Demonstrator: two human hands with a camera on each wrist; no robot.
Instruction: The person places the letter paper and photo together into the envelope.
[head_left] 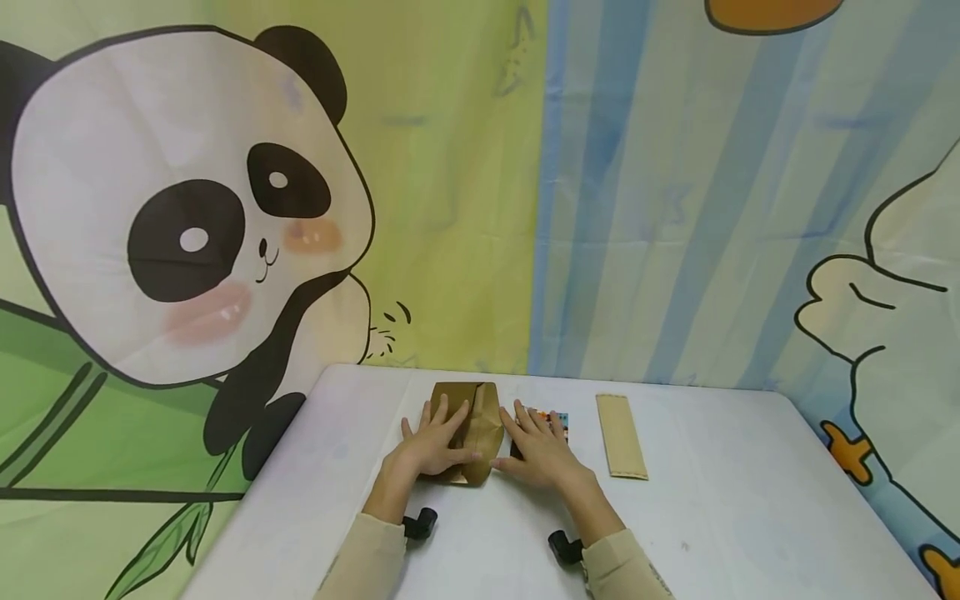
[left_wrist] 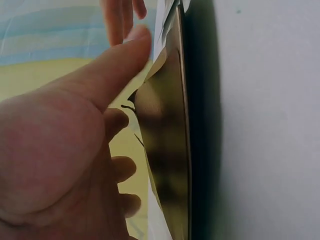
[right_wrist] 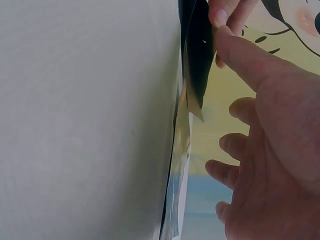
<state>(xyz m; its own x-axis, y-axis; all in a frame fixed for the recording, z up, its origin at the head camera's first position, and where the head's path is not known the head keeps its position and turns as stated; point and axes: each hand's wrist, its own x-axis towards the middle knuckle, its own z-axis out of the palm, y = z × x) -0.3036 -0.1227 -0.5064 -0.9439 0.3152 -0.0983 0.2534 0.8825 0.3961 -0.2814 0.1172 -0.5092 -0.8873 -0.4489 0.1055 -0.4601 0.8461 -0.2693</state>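
A folded, gold-brown shiny paper piece (head_left: 483, 421) lies on the white table, creased along its length. My left hand (head_left: 432, 442) rests over its left part with fingers spread and thumb pointing right. In the left wrist view, the paper's flap (left_wrist: 162, 125) lifts a little beside the thumb. Just right of the paper, my right hand (head_left: 545, 452) spreads its fingers over a small, colourful printed piece (head_left: 562, 422), covering most of it. The right thumb reaches toward the gold paper's right edge. In the right wrist view, a dark flap (right_wrist: 197, 55) stands near the thumb tip.
A flat tan strip (head_left: 622, 436) lies on the white table (head_left: 712, 508), right of my right hand. Each wrist wears a small black camera (head_left: 422, 523). Behind the table's far edge hangs a printed cloth backdrop (head_left: 450, 208) with a panda.
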